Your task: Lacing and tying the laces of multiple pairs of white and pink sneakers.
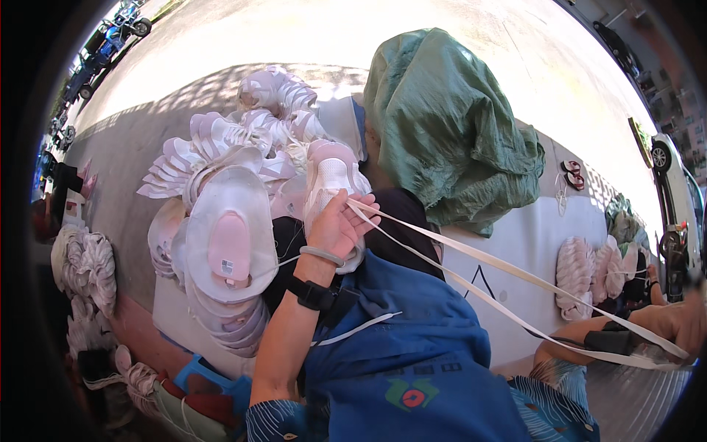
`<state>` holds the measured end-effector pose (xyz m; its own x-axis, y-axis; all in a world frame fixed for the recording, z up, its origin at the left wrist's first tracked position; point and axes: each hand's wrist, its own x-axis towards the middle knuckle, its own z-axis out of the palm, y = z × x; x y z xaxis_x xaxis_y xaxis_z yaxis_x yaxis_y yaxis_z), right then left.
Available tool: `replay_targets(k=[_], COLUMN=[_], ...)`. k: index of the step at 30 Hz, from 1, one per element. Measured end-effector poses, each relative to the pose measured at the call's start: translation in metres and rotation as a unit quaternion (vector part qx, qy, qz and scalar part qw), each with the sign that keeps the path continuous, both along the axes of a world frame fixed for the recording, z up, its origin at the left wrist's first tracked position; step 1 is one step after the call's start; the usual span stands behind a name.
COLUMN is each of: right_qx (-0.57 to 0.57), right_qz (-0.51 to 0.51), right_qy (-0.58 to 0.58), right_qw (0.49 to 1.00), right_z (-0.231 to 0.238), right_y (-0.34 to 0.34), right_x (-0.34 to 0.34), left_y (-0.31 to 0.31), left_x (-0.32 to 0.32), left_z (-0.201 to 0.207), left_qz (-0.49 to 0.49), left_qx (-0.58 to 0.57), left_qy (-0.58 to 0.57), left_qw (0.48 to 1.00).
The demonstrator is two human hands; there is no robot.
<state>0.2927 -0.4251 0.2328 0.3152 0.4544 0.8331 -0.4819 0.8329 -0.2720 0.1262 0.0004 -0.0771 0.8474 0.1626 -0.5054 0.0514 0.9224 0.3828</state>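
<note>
A white and pale pink shoe rests in front of my lap, toe end away from me. Over its near part, my left hand is turned palm up, with a flat cream shoelace caught at its fingers. Two strands of that lace stretch taut across to the far right. There my right hand grips the other end, arm held out sideways; it is partly blurred at the picture's rim. A blue apron covers my lap, with a loose white cord lying on it.
Stacked white and pink shoe pieces stand at my left, with more shoes piled beyond. A large green sack bulges ahead right. Bundled shoe pieces and red sandals lie farther right; a blue stool is lower left.
</note>
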Motion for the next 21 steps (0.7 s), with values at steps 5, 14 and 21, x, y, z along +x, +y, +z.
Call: replay_targets(k=[5, 14, 21], right_qx=[-0.170, -0.640, -0.638], right_qz=[-0.028, -0.337, -0.310], right_qy=[-0.015, -0.425, -0.565], right_qw=[0.985, 0.544, 0.421], right_z=[-0.050, -0.257, -0.298], right_y=[0.098, 0.283, 0.318], right_x=[-0.027, -0.077, -0.100], left_y=[-0.001, 0.020, 0.028], left_x=[-0.002, -0.026, -0.042], left_z=[-0.006, 0.006, -0.001], left_qz=[0.048, -0.004, -0.015], left_qx=[-0.032, 0.434, 0.416], left_qy=[-0.006, 0.215, 0.218], left_qw=[0.998, 0.875, 0.883])
